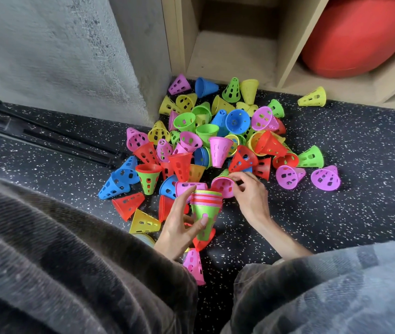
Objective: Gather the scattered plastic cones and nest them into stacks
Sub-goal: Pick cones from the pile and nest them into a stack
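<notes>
Head view: wide-angle, looking down past both sleeves to a dark speckled floor (336,213).
Nearest cone: a pink cone (194,266) lay on its side between the knees, narrow end toward the left hand, long axis running near to far.
Left hand: the left hand (179,225) curled round a nested stack (206,210), thumb across the green outer wall, fingers behind it.
Stack: wide mouth up and away from the camera, narrow end down toward the person, long axis tilted only slightly from upright; green outermost cone with slotted holes, many pink and red rims packed at the top.
Right hand: the right hand (251,196) pinched the rim of a second pink cone (224,186), whose open mouth faced the camera, just beside the stack's rim.
Pile: the scattered cones (215,131) in pink, red, yellow, green and blue lay heaped, most on their sides and pointing every way, some already nested in pairs.
Look: each was a short truncated cone of bright plastic with perforated walls.
Open room: bare floor stretched right of the pile; a lone yellow cone (312,97) lay apart there.
Edges: a grey wall (59,56) closed the left, a wooden shelf unit (230,56) the far side, holding a red ball (360,37).
</notes>
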